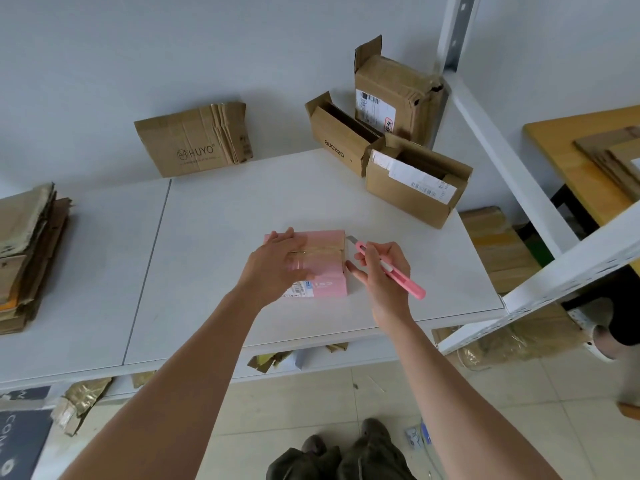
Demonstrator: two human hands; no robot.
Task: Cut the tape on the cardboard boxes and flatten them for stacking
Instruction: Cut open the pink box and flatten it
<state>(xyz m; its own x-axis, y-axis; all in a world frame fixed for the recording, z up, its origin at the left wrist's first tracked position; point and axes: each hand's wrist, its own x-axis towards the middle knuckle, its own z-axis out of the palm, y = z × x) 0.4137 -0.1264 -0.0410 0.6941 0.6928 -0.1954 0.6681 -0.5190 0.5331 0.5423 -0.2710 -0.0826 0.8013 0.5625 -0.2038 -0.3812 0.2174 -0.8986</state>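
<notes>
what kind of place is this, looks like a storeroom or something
Probably a storeroom or packing area. A white metal rack upright frames the white shelf used as a worktop, opened shipping boxes sit at its back, and flattened cardboard is stacked at the left.

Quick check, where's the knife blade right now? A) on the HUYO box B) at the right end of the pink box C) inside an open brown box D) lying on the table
B: the right hand holds the pink utility knife with its blade tip at the right end of the pink box, while the left hand presses down on the box top.
</notes>
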